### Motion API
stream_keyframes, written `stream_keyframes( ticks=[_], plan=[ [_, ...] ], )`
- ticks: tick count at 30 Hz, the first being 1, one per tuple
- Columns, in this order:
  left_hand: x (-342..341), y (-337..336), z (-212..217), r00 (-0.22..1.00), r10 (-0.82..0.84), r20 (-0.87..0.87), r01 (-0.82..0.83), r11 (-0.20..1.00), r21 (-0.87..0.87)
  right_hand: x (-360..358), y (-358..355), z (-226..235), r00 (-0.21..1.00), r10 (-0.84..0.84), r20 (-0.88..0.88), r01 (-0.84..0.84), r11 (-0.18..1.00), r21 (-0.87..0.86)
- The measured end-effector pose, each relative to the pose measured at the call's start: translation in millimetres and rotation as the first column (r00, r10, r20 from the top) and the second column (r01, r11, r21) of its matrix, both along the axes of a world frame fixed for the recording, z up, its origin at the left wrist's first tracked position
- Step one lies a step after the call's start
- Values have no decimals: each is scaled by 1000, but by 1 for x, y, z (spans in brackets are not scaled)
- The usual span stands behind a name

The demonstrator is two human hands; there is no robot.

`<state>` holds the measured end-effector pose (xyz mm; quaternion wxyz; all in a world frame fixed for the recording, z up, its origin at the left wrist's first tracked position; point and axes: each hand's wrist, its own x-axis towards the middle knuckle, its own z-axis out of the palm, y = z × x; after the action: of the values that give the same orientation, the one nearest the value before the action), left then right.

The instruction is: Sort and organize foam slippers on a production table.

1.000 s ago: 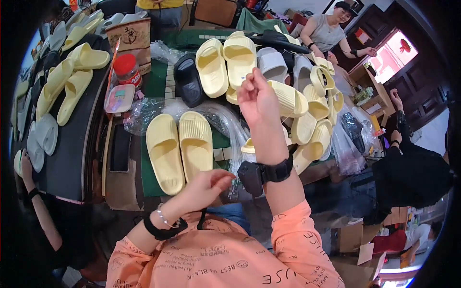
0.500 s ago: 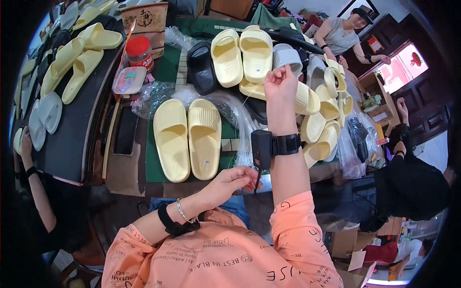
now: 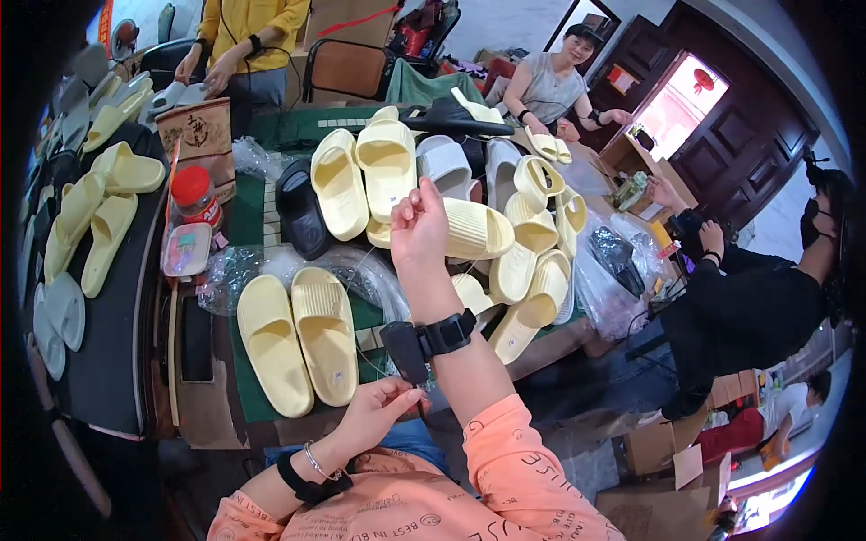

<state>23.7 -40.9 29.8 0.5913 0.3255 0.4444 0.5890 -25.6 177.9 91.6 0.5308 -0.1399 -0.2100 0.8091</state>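
My right hand point(image 3: 421, 225) is raised over the table with its fingers curled, thumb side up. Whatever it may hold is too small to make out. Low near the table's front edge, my left hand point(image 3: 379, 406) is pinched closed beneath the black wrist device point(image 3: 406, 352) on my right forearm; the thing at its fingertips is unclear. A pair of pale yellow slippers point(image 3: 298, 343) lies to the left of my hands. Behind them runs a bundle of clear plastic strands point(image 3: 365, 270). More yellow slippers point(image 3: 388, 162) are heaped beyond my right hand.
A black slipper point(image 3: 302, 209), a red-lidded jar point(image 3: 196, 194) and a small tub point(image 3: 187, 250) stand left of the heap. Other slippers point(image 3: 108, 239) cover a dark surface at far left. Clear bags point(image 3: 604, 279) lie at right. Several people are around, one in black point(image 3: 758, 298) at right.
My view has turned, so the table and slippers appear further left and lower. A person in yellow has come into view at the back. Both my hands stay closed in similar poses.
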Motion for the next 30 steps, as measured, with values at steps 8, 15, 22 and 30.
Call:
stream_keyframes(
  ticks=[8,15,22,30],
  plan=[
    [-5,1,-4,986,-95,139,99,995,-27,4,-7,-5,999,-7,38,1,986,165],
    [-3,8,-23,995,-98,11,98,995,-3,7,-6,1,1000,-17,11,15,992,122],
    [4,8,-47,970,-204,-130,207,978,7,10,-5,18,999,-29,-27,32,993,116],
    [-76,-35,-27,862,-290,-415,218,953,-212,60,-85,-2,884,462,69,-462,887,-19]
  ],
)
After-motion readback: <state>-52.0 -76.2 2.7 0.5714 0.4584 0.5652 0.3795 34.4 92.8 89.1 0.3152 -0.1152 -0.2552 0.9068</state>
